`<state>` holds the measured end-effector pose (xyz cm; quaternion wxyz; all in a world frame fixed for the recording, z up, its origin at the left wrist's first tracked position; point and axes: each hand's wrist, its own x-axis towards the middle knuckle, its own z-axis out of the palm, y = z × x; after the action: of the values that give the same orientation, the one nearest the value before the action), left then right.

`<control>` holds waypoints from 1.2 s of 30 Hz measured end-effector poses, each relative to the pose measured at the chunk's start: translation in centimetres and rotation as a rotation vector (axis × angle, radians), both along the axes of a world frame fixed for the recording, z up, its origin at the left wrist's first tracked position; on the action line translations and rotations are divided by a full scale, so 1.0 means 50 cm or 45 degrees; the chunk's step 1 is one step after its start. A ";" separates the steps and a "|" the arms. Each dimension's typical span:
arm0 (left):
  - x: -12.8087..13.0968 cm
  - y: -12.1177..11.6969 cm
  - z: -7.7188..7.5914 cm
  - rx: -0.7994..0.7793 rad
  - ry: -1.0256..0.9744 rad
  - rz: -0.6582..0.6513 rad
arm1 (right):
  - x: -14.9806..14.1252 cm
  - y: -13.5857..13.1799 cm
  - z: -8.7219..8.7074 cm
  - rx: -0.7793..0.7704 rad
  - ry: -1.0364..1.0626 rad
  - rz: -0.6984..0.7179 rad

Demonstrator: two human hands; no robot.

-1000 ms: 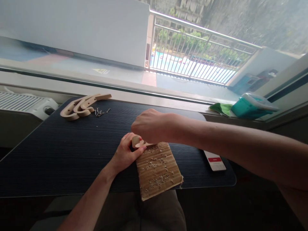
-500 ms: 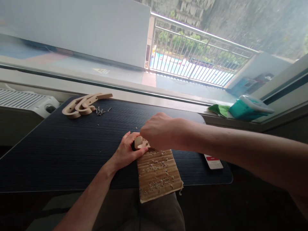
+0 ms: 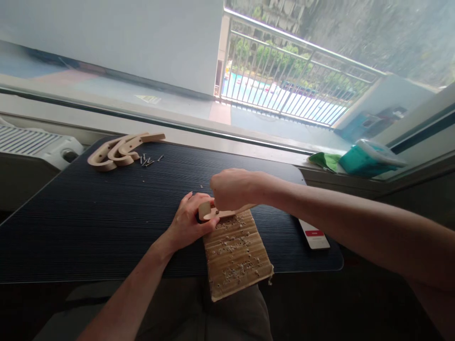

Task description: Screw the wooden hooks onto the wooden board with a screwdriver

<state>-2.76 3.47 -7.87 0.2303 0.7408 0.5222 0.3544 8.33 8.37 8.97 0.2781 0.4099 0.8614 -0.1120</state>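
My left hand [image 3: 188, 220] is closed around the curled end of a pale wooden hook [image 3: 226, 214], thumb on the near side and fingers on the far side. A dark hole or screw head shows in the wood close to the thumb. Beneath the hook lies a piece of corrugated cardboard [image 3: 238, 255], pitted with many small holes and jutting over the table's near edge. Directly above the hook my right hand [image 3: 234, 189] is curled into a fist. Its fingers face away, so whatever they grip is hidden.
More curved wooden hooks [image 3: 115, 150] lie at the table's far left corner, beside several loose screws [image 3: 146, 161]. A phone [image 3: 314, 234] rests on the dark table [image 3: 106, 227] under my right forearm. A teal container [image 3: 369, 158] and green cloth [image 3: 324, 161] sit on the windowsill.
My right fist has lifted slightly and turned, so more of the hook's length now shows. The cardboard's near end has shifted a little to the right. My left hand keeps its hold.
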 end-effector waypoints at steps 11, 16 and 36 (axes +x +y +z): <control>0.001 -0.006 0.012 -0.019 -0.048 0.007 | 0.006 -0.030 0.031 0.173 -0.074 0.389; -0.001 -0.003 0.000 -0.016 -0.061 0.016 | 0.010 -0.049 0.019 0.129 -0.068 0.519; -0.007 -0.007 0.004 -0.040 0.026 -0.044 | 0.082 0.030 0.018 -0.091 0.055 -0.028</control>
<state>-3.13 3.10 -7.70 0.2427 0.7496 0.5171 0.3345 12.44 9.89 9.89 0.2727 0.4068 0.8580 -0.1546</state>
